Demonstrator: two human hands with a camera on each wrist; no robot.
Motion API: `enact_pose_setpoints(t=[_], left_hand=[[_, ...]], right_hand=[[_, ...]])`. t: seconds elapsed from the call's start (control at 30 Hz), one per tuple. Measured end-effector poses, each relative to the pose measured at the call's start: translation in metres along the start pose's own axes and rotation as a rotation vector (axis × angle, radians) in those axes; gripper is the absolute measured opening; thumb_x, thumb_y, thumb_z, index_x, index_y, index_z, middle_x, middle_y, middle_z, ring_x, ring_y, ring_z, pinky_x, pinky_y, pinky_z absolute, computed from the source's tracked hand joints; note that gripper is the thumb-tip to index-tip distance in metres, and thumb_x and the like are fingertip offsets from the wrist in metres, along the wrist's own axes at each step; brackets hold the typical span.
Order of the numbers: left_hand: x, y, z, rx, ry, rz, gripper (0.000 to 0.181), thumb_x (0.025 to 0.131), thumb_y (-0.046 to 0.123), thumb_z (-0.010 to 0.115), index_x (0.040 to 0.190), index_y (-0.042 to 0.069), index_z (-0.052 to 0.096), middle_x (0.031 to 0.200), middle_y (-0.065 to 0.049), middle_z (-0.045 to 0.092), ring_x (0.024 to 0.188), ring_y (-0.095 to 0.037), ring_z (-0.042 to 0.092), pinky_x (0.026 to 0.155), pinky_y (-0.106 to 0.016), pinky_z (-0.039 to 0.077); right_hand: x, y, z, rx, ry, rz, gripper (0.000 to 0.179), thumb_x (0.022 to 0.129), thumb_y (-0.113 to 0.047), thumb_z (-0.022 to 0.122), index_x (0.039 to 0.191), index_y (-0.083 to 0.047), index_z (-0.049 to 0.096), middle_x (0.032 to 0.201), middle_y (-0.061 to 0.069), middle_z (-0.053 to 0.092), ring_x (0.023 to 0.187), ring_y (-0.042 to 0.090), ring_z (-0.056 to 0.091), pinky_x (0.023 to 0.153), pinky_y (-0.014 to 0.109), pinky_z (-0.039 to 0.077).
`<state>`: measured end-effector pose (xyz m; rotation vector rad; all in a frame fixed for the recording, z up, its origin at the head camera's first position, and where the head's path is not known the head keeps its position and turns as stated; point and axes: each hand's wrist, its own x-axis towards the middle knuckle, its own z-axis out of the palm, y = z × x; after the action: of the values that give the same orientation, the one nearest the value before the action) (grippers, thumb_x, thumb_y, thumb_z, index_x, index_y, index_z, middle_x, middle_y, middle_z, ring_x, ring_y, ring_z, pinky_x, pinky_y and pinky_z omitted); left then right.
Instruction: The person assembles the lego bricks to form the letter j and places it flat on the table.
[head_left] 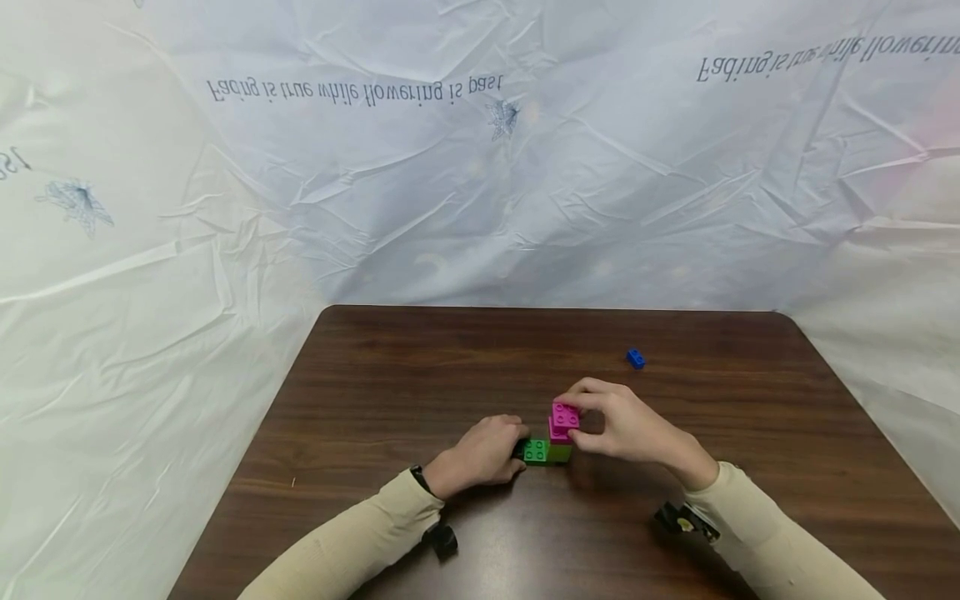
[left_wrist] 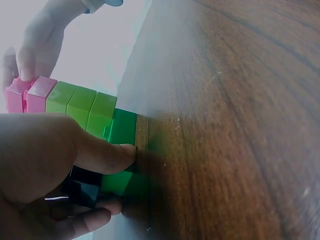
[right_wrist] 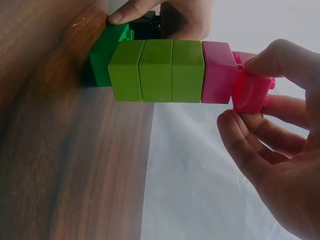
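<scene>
On the table stands a stack of toy building bricks: a dark green base brick (right_wrist: 102,60), three light green bricks (right_wrist: 156,72) and a pink brick (right_wrist: 217,72). My right hand (head_left: 626,425) pinches a second pink brick (right_wrist: 249,95) between thumb and fingers at the top of the stack. It sits slightly askew, with a narrow gap to the pink brick beneath. My left hand (head_left: 483,450) grips the base from the left, its thumb pressing the dark green brick and its fingers around a black brick (left_wrist: 84,187), which is partly hidden.
A small blue brick (head_left: 636,358) lies farther back on the brown wooden table (head_left: 420,358). White printed sheeting (head_left: 450,208) hangs behind the table and along its sides.
</scene>
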<state>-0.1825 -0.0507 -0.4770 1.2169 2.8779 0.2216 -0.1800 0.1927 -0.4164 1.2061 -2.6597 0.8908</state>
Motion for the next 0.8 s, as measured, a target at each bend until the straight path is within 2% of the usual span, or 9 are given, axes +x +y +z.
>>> enact_pose_setpoints(t=[0.07,0.33,0.57,0.8], left_hand=[[0.0004,0.0001,0.0004,-0.003,0.001,-0.003,0.024,0.081,0.031,0.079,0.094,0.015,0.068,0.088,0.006,0.06,0.081,-0.007,0.058,0.071,-0.024,0.05],[0.0007,0.0,0.0021,-0.006,0.009,-0.003,0.023,0.08,0.031,0.08,0.093,0.016,0.067,0.086,0.006,0.059,0.079,-0.006,0.057,0.07,-0.024,0.05],[0.0012,0.0003,0.0017,-0.004,0.002,0.0,0.024,0.081,0.031,0.079,0.094,0.015,0.067,0.087,0.005,0.06,0.08,-0.007,0.058,0.07,-0.024,0.05],[0.0018,-0.0002,0.0023,-0.009,-0.008,-0.006,0.025,0.081,0.031,0.079,0.097,0.015,0.068,0.089,0.005,0.061,0.082,-0.007,0.059,0.071,-0.025,0.051]], right_hand=[[-0.0002,-0.0011,0.0003,0.007,-0.007,-0.004,0.038,0.082,-0.017,0.074,0.12,-0.013,0.068,0.11,-0.009,0.061,0.087,0.009,0.06,0.067,0.029,0.05],[-0.001,-0.0031,0.0015,0.002,-0.011,-0.038,0.036,0.083,-0.016,0.073,0.119,-0.012,0.068,0.11,-0.007,0.06,0.089,0.004,0.059,0.069,0.031,0.052],[-0.0012,-0.0038,0.0017,0.003,-0.001,-0.067,0.038,0.083,-0.016,0.075,0.119,-0.009,0.069,0.109,-0.005,0.06,0.084,0.012,0.06,0.065,0.021,0.047],[-0.0017,-0.0004,0.0028,0.038,-0.018,-0.079,0.039,0.087,-0.017,0.074,0.123,-0.006,0.066,0.111,-0.002,0.06,0.086,0.012,0.062,0.067,0.03,0.053]])
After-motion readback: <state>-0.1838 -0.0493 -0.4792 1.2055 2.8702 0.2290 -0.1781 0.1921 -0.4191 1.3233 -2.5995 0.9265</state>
